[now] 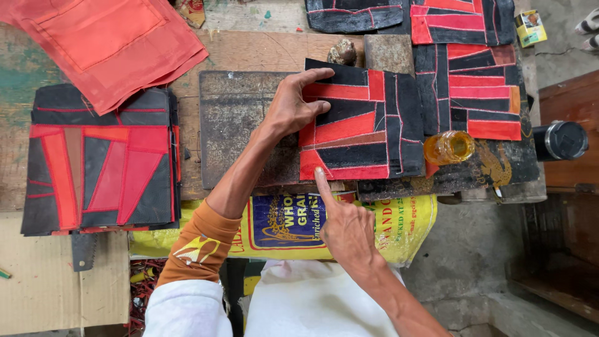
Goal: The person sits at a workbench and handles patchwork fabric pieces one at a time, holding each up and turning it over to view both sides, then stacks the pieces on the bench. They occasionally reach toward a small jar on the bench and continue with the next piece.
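Two hands are working on one patchwork panel (pixel 362 128) of black and red pieces. The left hand (pixel 292 107) is lying spread on the panel's left edge, its grip open, fingers flat over the top corner and thumb pressing the cloth without clasping anything. The right hand (pixel 346 228) is pointing with its forefinger, the tip touching the panel's lower left corner while the other fingers are curling in on nothing. The panel is lying flat on a dark worn board (pixel 234 125), near the middle of the surface (pixel 249 53), which is bare scuffed wood.

Just right of the panel a small glass jar (pixel 449 147) is lying on its side, holding an amber liquid. Farther right a black lidded cup (pixel 560 140) is standing on a separate brown ledge; its contents are hidden.

A second patchwork panel (pixel 477 90) is lying beside the first, more are showing along the top edge, and a stack of panels (pixel 100 165) is sitting at the left below a heap of red cloth (pixel 112 40). A yellow printed sack (pixel 387 228) is hanging over the near edge. Below, the grey concrete floor (pixel 474 262) is showing, with a sheet of cardboard (pixel 50 281) at the left.
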The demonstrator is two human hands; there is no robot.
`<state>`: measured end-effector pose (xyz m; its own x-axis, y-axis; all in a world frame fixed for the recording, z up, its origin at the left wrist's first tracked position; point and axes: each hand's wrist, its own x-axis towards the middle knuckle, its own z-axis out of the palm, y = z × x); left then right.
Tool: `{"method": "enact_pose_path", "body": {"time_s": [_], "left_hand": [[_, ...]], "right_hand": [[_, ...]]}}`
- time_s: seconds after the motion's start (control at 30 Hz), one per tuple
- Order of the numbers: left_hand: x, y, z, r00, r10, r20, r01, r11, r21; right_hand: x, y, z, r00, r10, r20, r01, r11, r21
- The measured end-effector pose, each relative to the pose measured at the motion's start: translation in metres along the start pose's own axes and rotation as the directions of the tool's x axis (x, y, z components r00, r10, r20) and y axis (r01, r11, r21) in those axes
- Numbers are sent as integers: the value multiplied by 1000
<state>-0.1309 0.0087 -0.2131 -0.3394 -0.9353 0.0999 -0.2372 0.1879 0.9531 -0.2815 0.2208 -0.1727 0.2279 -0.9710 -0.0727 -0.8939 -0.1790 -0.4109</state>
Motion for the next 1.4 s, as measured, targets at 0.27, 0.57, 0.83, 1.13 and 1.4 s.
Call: {"method": "enact_pose_path", "body": {"time_s": [0.27, 0.57, 0.83, 1.13, 1.4], "left_hand": [[0, -13, 2, 999, 40, -14, -40, 999, 17], [28, 23, -19, 999, 36, -35, -30, 987, 160], [81, 51, 51, 938, 120, 325, -326, 622, 712], [94, 26, 115, 926, 84, 369, -354, 535, 767], [115, 101, 68, 790, -223, 571, -285, 692, 664]], "right_hand": [[14, -5, -1, 981, 126, 150, -114, 990, -87], [-11, 106, -104, 895, 345, -282, -127, 804, 581], [13, 174, -153, 981, 16, -196, -70, 960, -271], [39, 208, -133, 988, 147, 44, -117, 909, -400], [6, 226, -144, 953, 274, -130, -187, 867, 462]]}}
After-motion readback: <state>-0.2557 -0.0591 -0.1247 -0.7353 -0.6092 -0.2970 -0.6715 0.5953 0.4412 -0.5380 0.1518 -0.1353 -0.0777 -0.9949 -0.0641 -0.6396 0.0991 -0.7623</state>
